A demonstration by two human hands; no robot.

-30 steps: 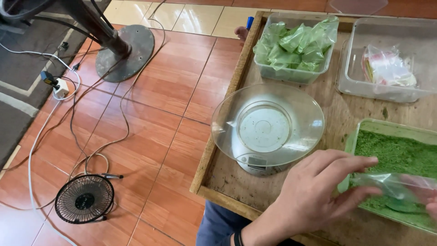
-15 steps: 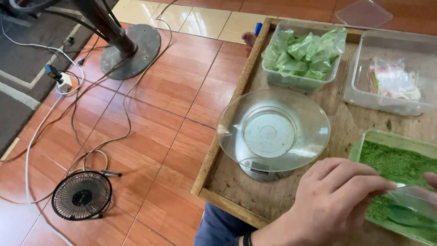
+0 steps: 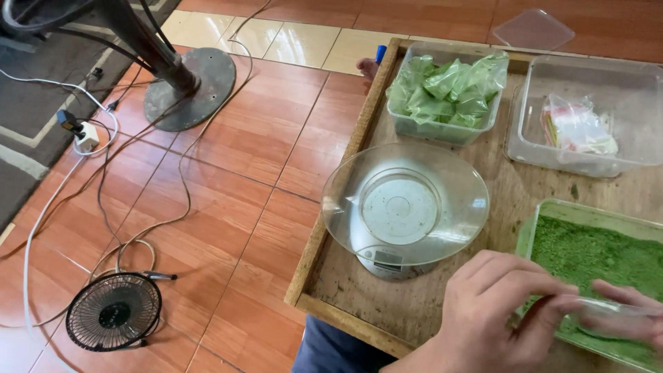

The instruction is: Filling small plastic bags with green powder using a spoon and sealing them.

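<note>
The left hand (image 3: 494,314) pinches a small clear bag (image 3: 608,314) over the tub of green powder (image 3: 597,255). The right hand (image 3: 632,318) — mostly cut off at the edge — grips the bag too. Beside them stands the scale (image 3: 404,207).

A home; tiled floor (image 3: 228,179), fans (image 3: 114,311), rug (image 3: 27,138).

Green-filled clear packets (image 3: 449,90) heaped in the far tub; pale packets (image 3: 577,128) right; scale's small grey screen (image 3: 388,259) facing me.
</note>
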